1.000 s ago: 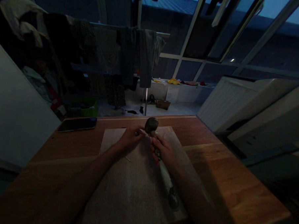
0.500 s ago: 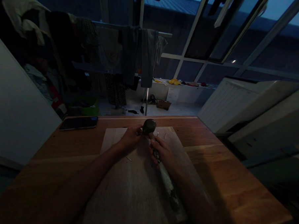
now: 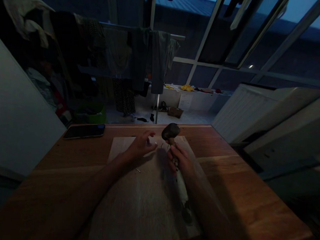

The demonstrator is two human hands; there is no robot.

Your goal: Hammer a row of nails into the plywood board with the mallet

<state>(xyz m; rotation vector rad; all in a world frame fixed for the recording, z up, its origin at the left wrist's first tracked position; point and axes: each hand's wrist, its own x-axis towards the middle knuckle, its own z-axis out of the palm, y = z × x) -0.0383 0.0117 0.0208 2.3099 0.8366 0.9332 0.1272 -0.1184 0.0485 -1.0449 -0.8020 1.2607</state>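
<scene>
My right hand (image 3: 181, 159) is wrapped round the upper handle of a hammer (image 3: 181, 190). The hammer's dark, heavy head (image 3: 170, 131) is raised over the far part of a pale wooden board (image 3: 143, 204). To its left, my left hand (image 3: 141, 144) is open, index finger and thumb apart. Beside the thumb tip is a small shiny nail (image 3: 156, 144); whether the thumb touches it I cannot tell. Another thin nail (image 3: 138, 170) lies flat on the board, nearer to me. One or two more thin pieces show close to the hammer head, too dim to make out clearly.
The board lies on a brown wooden table (image 3: 226, 172). A phone (image 3: 84, 131) rests at the table's far left corner. Beyond the table are a rack of hanging clothes (image 3: 137, 59), a green basket (image 3: 102, 114) and a white ribbed unit (image 3: 245, 109) on the right.
The hammer has moved right and slightly up, away from my left fingers. My left hand's finger and thumb have spread, and the nail beside them now shows.
</scene>
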